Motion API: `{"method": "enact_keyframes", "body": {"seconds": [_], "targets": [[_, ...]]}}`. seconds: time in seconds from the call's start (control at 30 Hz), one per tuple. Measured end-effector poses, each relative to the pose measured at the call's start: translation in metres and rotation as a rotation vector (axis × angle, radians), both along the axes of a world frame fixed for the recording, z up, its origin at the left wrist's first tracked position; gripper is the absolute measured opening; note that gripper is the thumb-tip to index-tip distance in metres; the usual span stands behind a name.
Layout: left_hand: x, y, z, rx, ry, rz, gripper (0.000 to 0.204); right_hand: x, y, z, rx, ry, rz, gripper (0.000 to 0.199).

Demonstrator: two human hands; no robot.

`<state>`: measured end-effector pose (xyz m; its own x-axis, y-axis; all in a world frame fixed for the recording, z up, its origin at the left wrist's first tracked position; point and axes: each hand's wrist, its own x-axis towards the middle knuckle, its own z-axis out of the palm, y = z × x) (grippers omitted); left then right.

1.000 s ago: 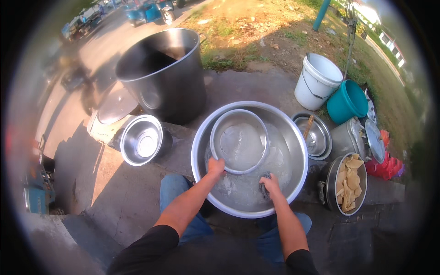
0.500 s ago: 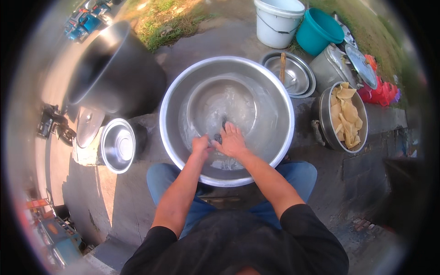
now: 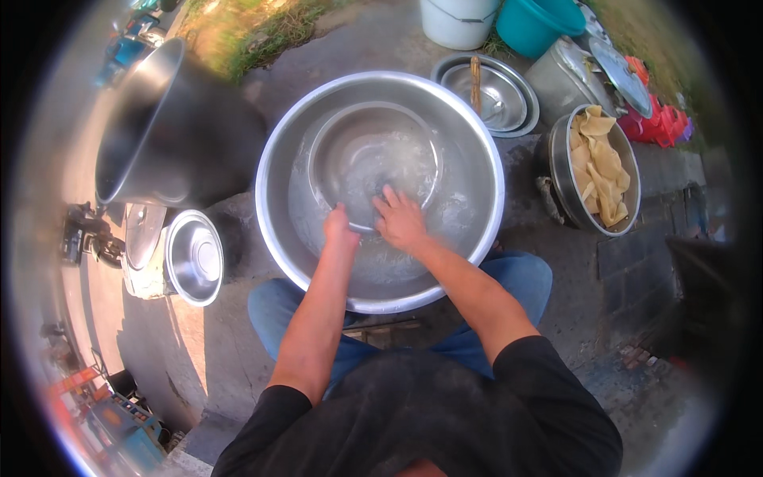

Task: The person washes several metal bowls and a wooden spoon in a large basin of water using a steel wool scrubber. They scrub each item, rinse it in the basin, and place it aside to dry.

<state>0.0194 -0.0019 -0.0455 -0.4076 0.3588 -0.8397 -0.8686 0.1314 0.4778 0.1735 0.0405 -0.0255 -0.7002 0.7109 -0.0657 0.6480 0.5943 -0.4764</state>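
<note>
A wide metal basin point(image 3: 269, 143) holds cloudy water, and a smaller metal bowl point(image 3: 318, 151) sits inside it, tilted. At the bowl's near left rim, my left hand point(image 3: 342, 226) is closed round the edge. My right hand point(image 3: 401, 221) reaches over the near rim into the bowl, fingers spread and pointing away from me. A faint dark patch shows by its fingertips; what lies under the palm is hidden.
A big dark pot point(image 3: 183, 127) and a small metal bowl point(image 3: 195, 258) stand left. Nested metal pans point(image 3: 509, 99) with a wooden stick point(image 3: 475, 83), a white bucket point(image 3: 457, 24) and a teal tub point(image 3: 540, 24) are far right. Nearer is a pot of tan sheets point(image 3: 600, 171).
The inner bowl's near rim now shows above the water between my hands. Dark bits seen earlier around my right hand are mostly out of sight. The whole view has shifted slightly.
</note>
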Motion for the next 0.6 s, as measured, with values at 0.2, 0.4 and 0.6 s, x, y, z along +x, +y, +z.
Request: {"method": "enact_keyframes", "body": {"seconds": [0.2, 0.4, 0.6], "targets": [[-0.021, 0.002, 0.002, 0.023, -0.049, -0.021, 0.038, 0.007, 0.002, -0.015, 0.045, 0.071, 0.152, 0.049], [0.011, -0.005, 0.02, -0.107, 0.243, -0.134, 0.032, -0.014, 0.001, -0.014, -0.02, -0.043, 0.074, 0.04], [0.017, -0.007, 0.015, -0.231, 0.406, -0.088, 0.03, 0.005, 0.022, -0.013, -0.043, -0.135, 0.204, 0.045]]}}
